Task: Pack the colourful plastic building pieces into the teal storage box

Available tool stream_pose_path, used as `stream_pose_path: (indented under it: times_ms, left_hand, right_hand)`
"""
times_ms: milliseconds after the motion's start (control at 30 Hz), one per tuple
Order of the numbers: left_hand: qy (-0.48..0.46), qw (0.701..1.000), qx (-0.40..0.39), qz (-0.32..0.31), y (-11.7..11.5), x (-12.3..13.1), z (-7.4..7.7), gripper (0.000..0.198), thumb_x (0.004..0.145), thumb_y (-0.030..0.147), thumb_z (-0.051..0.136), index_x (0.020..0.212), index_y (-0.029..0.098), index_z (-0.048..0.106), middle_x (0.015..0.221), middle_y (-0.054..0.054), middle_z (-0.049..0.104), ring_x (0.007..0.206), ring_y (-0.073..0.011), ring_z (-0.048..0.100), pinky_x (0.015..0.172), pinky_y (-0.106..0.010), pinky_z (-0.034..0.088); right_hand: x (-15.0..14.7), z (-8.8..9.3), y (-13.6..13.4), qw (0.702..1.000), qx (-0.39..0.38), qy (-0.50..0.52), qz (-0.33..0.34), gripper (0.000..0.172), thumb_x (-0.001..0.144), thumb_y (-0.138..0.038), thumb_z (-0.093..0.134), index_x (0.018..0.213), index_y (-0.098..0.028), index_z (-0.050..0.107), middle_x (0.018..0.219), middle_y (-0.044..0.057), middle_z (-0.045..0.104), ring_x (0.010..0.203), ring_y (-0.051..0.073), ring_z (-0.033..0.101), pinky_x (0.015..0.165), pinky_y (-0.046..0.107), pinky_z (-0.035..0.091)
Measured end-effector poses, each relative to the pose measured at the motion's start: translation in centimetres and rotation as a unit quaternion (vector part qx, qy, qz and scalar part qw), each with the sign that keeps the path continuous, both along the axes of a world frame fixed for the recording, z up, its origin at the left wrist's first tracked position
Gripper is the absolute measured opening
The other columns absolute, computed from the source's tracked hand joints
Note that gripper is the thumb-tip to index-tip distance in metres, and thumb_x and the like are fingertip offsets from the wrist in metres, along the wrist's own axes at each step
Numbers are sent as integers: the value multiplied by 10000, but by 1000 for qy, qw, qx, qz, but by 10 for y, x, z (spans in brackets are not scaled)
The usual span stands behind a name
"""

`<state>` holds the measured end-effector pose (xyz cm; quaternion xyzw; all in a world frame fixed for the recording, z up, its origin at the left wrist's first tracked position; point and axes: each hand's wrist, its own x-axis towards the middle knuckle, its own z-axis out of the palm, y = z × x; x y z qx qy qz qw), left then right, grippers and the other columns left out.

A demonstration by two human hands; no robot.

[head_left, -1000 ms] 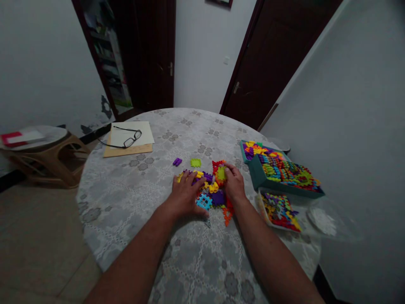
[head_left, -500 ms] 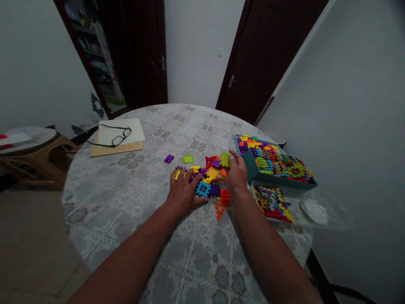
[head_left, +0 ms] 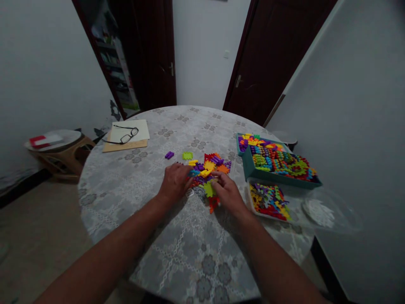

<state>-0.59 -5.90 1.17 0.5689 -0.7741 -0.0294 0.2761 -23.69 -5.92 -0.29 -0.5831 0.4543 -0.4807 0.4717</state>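
A pile of coloured plastic interlocking pieces (head_left: 209, 166) lies on the tablecloth between my hands. My left hand (head_left: 174, 180) is at the pile's left side, its fingers closed on a blue interlocking piece (head_left: 194, 173) seen nearly edge-on. In my right hand (head_left: 228, 193), thumb and fingers pinch a lime green square piece (head_left: 209, 190) at the near side of the pile. Below that piece shows a red-orange piece (head_left: 214, 204). Behind the pile lie a separate green square piece (head_left: 187, 156) and a purple piece (head_left: 169, 155).
Teal boxes (head_left: 278, 179) of sorted pieces stand at the right, with a clear plastic tub (head_left: 251, 202) of small pieces nearer me. Beside the tub is a bag of white pieces (head_left: 319, 212). Glasses (head_left: 125, 138) rest on papers (head_left: 142, 131) at the back left.
My right hand has brought the green square from the pile's right side leftward and nearer me. My left hand, earlier spread over the pile, now has the blue piece lifted. The view has shifted slightly.
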Motion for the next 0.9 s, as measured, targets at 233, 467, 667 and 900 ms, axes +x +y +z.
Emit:
stream_pose_path:
  times_ms: [233, 467, 667, 900]
  left_hand:
    - [187, 973, 128, -43, 50, 11, -7, 207, 1007, 350, 586, 1149, 258, 706, 1032, -35, 793, 941, -228, 741, 897, -355, 587]
    - [346, 907, 227, -85, 66, 21, -16, 265, 930, 307, 619, 1167, 248, 723, 1132, -54, 811, 1083, -257, 756, 994, -398, 606]
    - [295, 931, 197, -90, 68, 20, -17, 274, 999, 383, 629, 1215, 240, 719, 1119, -63, 813, 1021, -236, 753, 939, -355, 595]
    - [227, 957, 167, -68, 72, 15, -8, 252, 967, 290, 609, 1169, 241, 753, 1153, -80, 805, 1067, -244, 737, 1008, -404, 571]
  right_hand:
    - [30, -6, 27, 988, -105, 89, 65, 168, 1004, -297, 621, 1082, -260, 765, 1014, 40, 739, 909, 220, 682, 818, 361, 593]
    - [37, -10, 38, 950, -239, 183, 85, 135, 1033, -214, 601, 1103, -245, 712, 1076, 73, 680, 1008, 239, 658, 905, 361, 547]
    - [36, -8, 37, 941, -241, 226, 70, 87, 1025, -251, 621, 1088, -232, 678, 1018, 62, 667, 911, 230, 632, 822, 343, 529]
    - [-4, -13, 4, 879, -269, 389, -50, 350, 975, -211, 638, 1316, -181, 706, 1359, 184, 693, 1325, 348, 565, 1190, 535, 428]
